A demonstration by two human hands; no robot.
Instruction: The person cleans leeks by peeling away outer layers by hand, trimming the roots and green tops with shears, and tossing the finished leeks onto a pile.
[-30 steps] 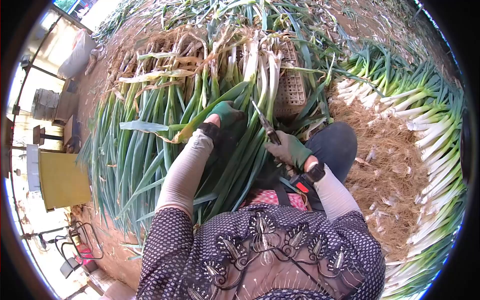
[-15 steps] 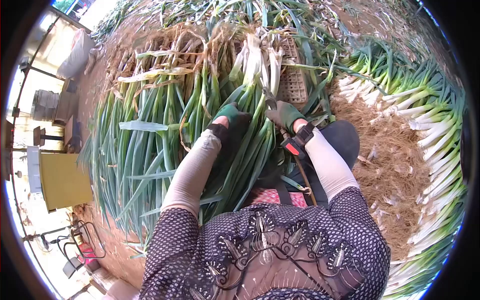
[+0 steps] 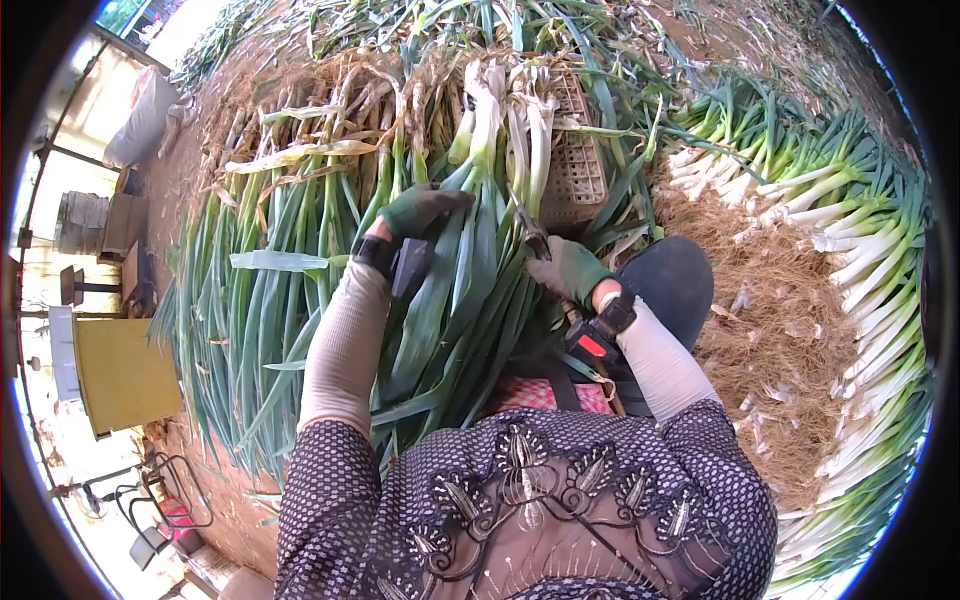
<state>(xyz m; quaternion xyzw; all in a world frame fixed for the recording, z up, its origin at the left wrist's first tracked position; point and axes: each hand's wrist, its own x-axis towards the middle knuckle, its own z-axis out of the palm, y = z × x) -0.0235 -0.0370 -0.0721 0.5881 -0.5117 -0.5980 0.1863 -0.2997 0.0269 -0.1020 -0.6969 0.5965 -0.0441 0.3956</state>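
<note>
While the person sits with the leek bundle (image 3: 468, 285) lying lengthwise over the lap, green leaves nearest and white stalks pointing to twelve o'clock, the gloved right hand (image 3: 572, 270), at one o'clock, is clenched round a cutting tool (image 3: 528, 232) whose blade meets the bundle's edge; the gloved left hand (image 3: 420, 208), at eleven o'clock, grips the leaves from above; farther on, a plastic crate (image 3: 583, 175) lies under the stalks; trimmed leeks (image 3: 850, 220) are stacked at three o'clock, well apart.
</note>
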